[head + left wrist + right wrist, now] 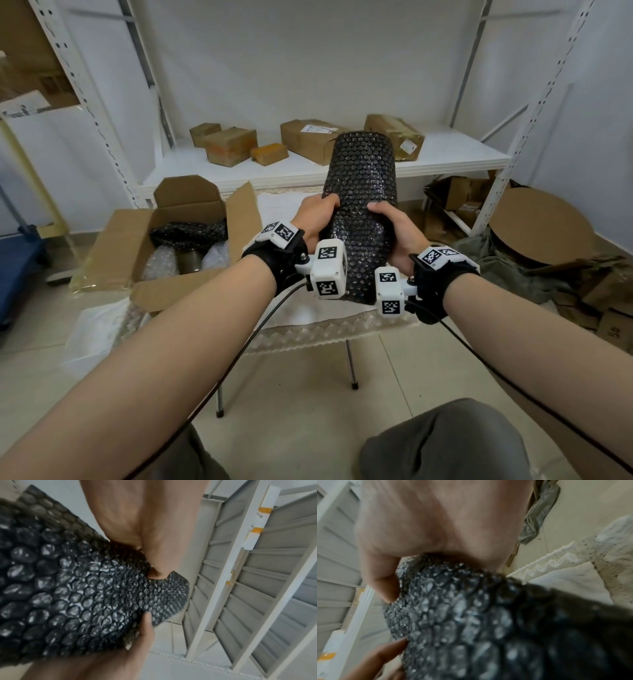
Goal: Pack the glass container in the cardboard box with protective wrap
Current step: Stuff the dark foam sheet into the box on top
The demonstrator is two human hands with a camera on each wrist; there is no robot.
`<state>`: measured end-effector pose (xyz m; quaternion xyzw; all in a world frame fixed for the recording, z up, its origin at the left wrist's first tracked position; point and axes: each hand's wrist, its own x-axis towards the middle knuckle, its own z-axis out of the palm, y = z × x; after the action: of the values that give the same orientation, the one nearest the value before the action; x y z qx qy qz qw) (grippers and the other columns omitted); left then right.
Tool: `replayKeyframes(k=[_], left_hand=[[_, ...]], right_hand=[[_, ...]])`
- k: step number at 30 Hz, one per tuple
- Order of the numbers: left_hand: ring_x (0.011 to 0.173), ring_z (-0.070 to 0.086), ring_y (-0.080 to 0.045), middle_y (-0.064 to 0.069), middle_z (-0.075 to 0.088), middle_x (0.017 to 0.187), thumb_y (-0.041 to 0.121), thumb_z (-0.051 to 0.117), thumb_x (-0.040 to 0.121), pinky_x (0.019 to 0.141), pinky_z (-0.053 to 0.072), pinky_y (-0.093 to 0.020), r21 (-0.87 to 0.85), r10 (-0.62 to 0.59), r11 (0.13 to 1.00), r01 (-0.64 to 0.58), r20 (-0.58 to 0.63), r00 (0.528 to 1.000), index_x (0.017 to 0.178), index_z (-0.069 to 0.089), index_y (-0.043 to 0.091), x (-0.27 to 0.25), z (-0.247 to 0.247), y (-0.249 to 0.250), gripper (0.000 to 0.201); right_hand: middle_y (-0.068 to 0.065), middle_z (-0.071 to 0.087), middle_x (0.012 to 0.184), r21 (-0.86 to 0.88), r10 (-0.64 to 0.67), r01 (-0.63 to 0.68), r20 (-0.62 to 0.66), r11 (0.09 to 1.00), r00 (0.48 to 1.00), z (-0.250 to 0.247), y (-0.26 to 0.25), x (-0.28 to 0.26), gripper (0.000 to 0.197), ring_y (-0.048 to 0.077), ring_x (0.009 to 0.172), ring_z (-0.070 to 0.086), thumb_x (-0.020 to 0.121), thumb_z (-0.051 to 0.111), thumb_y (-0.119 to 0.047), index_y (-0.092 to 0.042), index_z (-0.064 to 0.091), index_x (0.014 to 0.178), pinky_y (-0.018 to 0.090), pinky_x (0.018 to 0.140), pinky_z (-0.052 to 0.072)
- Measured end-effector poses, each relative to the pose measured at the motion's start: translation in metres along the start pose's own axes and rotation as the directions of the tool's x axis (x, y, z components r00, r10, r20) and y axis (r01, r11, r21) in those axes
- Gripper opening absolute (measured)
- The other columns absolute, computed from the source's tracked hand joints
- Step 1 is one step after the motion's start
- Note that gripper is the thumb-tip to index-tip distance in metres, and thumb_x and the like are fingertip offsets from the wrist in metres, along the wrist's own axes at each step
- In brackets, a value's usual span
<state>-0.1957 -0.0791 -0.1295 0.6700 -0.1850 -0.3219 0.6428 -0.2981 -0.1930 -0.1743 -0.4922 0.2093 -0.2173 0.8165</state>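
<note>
Black bubble wrap bundle, cylindrical, held upright at centre frame above the cloth-covered counter; contents not visible through the wrap; left hand grip clamped round its left side, right hand grip clamped round its right side, thumbs on the near face; open cardboard box at left of frame, flaps up, holding black and clear wrap; small cartons on the white shelf behind.

Box mouth open; black wrap inside.
</note>
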Motion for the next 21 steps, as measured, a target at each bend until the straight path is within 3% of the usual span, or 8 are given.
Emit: replayKeyframes(k=[3,6,10,12,14,17,19,21], left_hand=[[0.075,0.061,-0.016,-0.008,0.063,0.090,0.004,0.053,0.092,0.053,0.047,-0.023,-0.022,0.069,0.997,-0.070,-0.043,0.997,0.102,0.055,0.008,0.002,0.003,0.008,0.010],[0.080,0.061,-0.017,-0.010,0.061,0.099,-0.002,0.056,0.089,0.059,0.049,-0.027,-0.028,0.139,0.989,-0.142,-0.089,0.986,0.112,0.043,0.015,0.002,0.000,0.015,0.031],[0.101,0.065,-0.027,-0.015,0.061,0.118,-0.010,0.051,0.086,0.077,0.057,-0.036,0.069,0.302,0.950,-0.304,0.038,0.953,0.130,0.036,0.026,-0.005,-0.009,0.030,0.059],[0.107,0.063,-0.028,-0.010,0.057,0.126,-0.012,0.051,0.082,0.088,0.056,-0.042,0.117,0.381,0.916,-0.383,0.037,0.924,0.131,0.041,0.025,-0.008,-0.018,0.041,0.062],[0.106,0.064,-0.031,-0.011,0.057,0.127,-0.009,0.054,0.075,0.091,0.054,-0.051,0.138,0.427,0.896,-0.422,-0.007,0.904,0.122,0.043,0.030,-0.008,-0.032,0.051,0.062],[0.104,0.063,-0.029,-0.008,0.057,0.117,-0.007,0.059,0.077,0.091,0.054,-0.048,0.160,0.418,0.902,-0.402,-0.085,0.904,0.118,0.037,0.026,-0.014,-0.061,0.070,0.057],[0.097,0.061,-0.020,-0.007,0.056,0.114,-0.005,0.063,0.083,0.088,0.055,-0.039,0.149,0.356,0.931,-0.334,-0.166,0.919,0.127,0.036,0.017,-0.017,-0.086,0.078,0.056],[0.099,0.060,-0.018,-0.007,0.055,0.119,0.003,0.067,0.085,0.077,0.055,-0.034,0.132,0.275,0.958,-0.253,-0.186,0.943,0.134,0.037,0.015,-0.019,-0.117,0.081,0.059]], right_hand=[[0.022,0.066,0.122,-0.035,-0.036,0.034,-0.060,0.999,0.998,-0.001,-0.005,0.002,0.063,0.036,0.116,0.062,0.070,0.076,-0.019,0.004,0.059,0.126,0.050,0.106,0.045],[0.020,0.069,0.116,-0.081,-0.125,0.115,-0.133,0.990,0.983,0.002,-0.016,0.001,0.056,0.035,0.109,0.067,0.072,0.078,-0.016,0.001,0.061,0.123,0.050,0.100,0.049],[0.015,0.068,0.119,-0.160,-0.238,0.216,-0.135,0.963,0.962,0.014,-0.029,0.000,0.043,0.030,0.108,0.067,0.085,0.071,-0.016,-0.007,0.059,0.126,0.044,0.094,0.054],[0.011,0.067,0.121,-0.214,-0.268,0.239,-0.118,0.947,0.956,0.028,-0.034,0.000,0.043,0.027,0.110,0.065,0.088,0.068,-0.021,-0.011,0.058,0.128,0.040,0.095,0.053],[0.006,0.068,0.113,-0.239,-0.250,0.220,-0.102,0.946,0.963,0.045,-0.039,0.001,0.034,0.020,0.103,0.066,0.092,0.061,-0.020,-0.011,0.058,0.124,0.031,0.085,0.054],[0.003,0.064,0.097,-0.228,-0.196,0.177,-0.062,0.957,0.979,0.079,-0.043,0.005,0.019,0.014,0.086,0.062,0.094,0.052,-0.014,-0.010,0.056,0.112,0.025,0.067,0.049],[0.008,0.065,0.102,-0.255,-0.191,0.174,-0.043,0.951,0.981,0.105,-0.041,0.006,0.022,0.019,0.090,0.063,0.088,0.054,-0.016,-0.009,0.057,0.109,0.030,0.074,0.051],[0.012,0.066,0.111,-0.268,-0.173,0.164,-0.008,0.949,0.985,0.130,-0.035,0.010,0.030,0.026,0.102,0.064,0.084,0.056,-0.023,-0.010,0.058,0.111,0.037,0.088,0.052]])
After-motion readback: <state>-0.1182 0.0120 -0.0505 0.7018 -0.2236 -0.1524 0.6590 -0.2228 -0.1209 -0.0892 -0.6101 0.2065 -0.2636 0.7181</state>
